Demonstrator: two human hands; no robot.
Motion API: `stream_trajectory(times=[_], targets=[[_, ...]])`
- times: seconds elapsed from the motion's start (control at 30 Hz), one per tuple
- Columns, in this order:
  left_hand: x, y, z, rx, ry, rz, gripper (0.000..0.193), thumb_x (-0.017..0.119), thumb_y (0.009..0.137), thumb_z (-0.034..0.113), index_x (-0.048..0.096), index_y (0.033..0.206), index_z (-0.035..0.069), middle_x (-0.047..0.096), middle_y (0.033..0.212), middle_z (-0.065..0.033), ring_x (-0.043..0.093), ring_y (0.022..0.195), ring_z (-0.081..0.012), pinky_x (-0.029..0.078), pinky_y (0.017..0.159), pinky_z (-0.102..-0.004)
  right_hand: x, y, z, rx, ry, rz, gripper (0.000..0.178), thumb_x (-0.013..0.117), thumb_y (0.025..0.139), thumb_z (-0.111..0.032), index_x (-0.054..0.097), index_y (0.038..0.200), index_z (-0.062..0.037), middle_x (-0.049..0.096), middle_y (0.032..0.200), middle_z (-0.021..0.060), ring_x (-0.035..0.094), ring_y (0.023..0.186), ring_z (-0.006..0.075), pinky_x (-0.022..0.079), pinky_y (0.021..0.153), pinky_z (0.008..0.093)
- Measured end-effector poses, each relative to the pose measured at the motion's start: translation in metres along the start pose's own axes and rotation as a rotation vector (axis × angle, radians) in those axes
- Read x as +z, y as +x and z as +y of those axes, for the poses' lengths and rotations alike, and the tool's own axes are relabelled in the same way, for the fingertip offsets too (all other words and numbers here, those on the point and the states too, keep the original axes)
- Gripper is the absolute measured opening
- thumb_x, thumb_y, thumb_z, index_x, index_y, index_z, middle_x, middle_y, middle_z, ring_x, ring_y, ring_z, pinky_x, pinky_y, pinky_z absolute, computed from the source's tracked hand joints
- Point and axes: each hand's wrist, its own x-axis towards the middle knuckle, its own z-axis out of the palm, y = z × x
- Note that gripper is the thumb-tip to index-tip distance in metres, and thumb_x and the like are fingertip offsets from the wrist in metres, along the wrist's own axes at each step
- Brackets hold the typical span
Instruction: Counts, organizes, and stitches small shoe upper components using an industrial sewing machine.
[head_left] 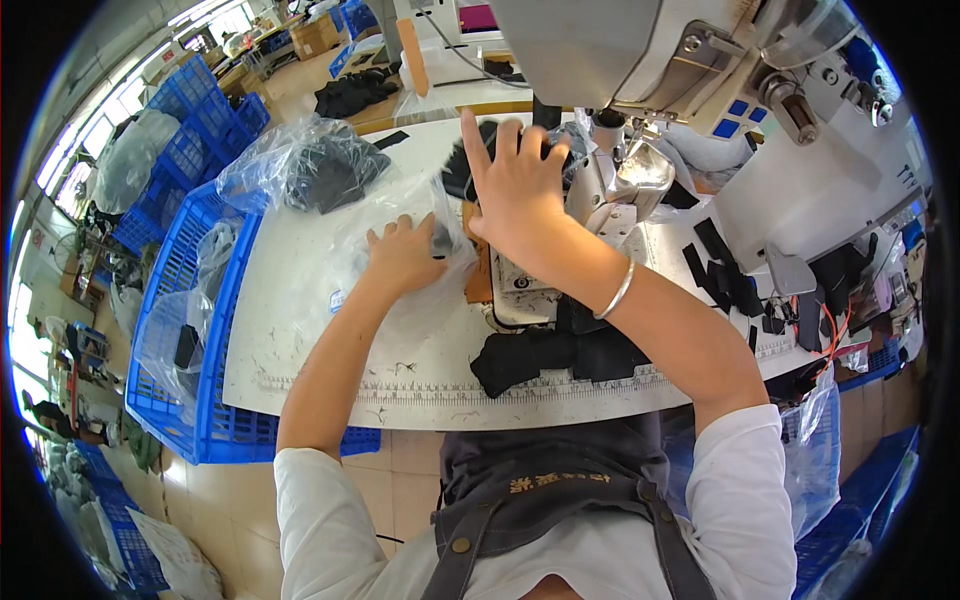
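Note:
My left hand lies with fingers spread on a clear plastic bag on the white tabletop. Something dark shows between its thumb and forefinger, too small to name. My right hand is raised at the left of the sewing machine's needle area, its fingers apart and a bangle on the wrist. Behind those fingers is a blurred black piece, partly hidden; no grip on it shows. Black fabric pieces lie at the table's near edge, below the machine bed.
At the left edge of the table stands a blue plastic crate holding clear bags. A bag of black pieces sits at the far left. Black strips are scattered at the right, near orange wires. The machine head overhangs the far side.

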Motion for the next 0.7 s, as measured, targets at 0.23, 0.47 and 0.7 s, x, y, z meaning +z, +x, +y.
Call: stream_trajectory(times=[0.23,0.47,0.7], targets=[[-0.007,0.01,0.021,0.035,0.107,-0.096,0.065,0.062,0.079,0.044,0.05,0.131,0.006,0.044,0.134,-0.0186,0.043,0.126,-0.0374,0.022,0.104,-0.067,-0.02,-0.002,0.007,-0.01,-0.043,0.467,0.098,0.077,0.063,-0.033,0.028,0.146,-0.0134,0.043,0.124,0.0198,0.046,0.108,0.0388,0.04,0.09,0.0583],[-0.005,0.01,0.01,0.136,-0.044,-0.197,0.055,0.058,0.081,0.044,0.061,0.119,0.004,0.047,0.132,-0.0177,0.043,0.126,-0.0348,0.022,0.105,-0.0667,-0.004,-0.015,0.002,-0.192,0.278,0.18,0.094,0.076,0.064,-0.032,0.031,0.143,-0.0098,0.043,0.122,0.0192,0.046,0.11,0.038,0.039,0.09,0.0572],[0.008,-0.056,-0.008,0.335,-0.19,0.451,0.041,0.068,0.077,0.028,0.063,0.109,0.003,0.06,0.114,-0.0168,0.054,0.109,-0.0328,0.039,0.097,-0.0463,0.033,-0.005,0.0,-0.027,-0.13,-0.151,0.082,0.069,0.075,-0.022,0.03,0.146,-0.0075,0.036,0.138,0.0297,0.042,0.118,0.051,0.032,0.1,0.0623]])
